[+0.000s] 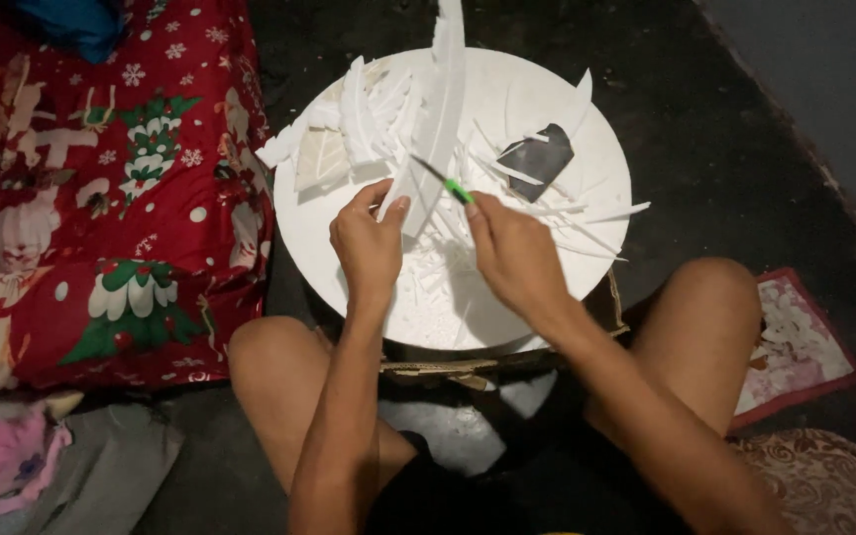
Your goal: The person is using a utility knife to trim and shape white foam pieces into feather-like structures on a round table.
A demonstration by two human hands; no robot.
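A round white board (587, 129) lies on the floor in front of my knees, strewn with several white foam strips and shavings. My left hand (369, 243) pinches the lower end of a long white foam piece (440, 109) that stands tilted up and away from me. My right hand (512, 253) grips a small green-handled cutter (445, 181), its blade pointing left against the foam piece. A dark grey scrap (539, 157) rests on the board's right part.
A red patterned blanket (101, 188) covers the left side. A brown cardboard piece (448, 369) sticks out under the board's near edge. Small patterned mats (795, 342) lie by my right knee. Pink and grey cloth (42, 466) sits at lower left. The floor is dark.
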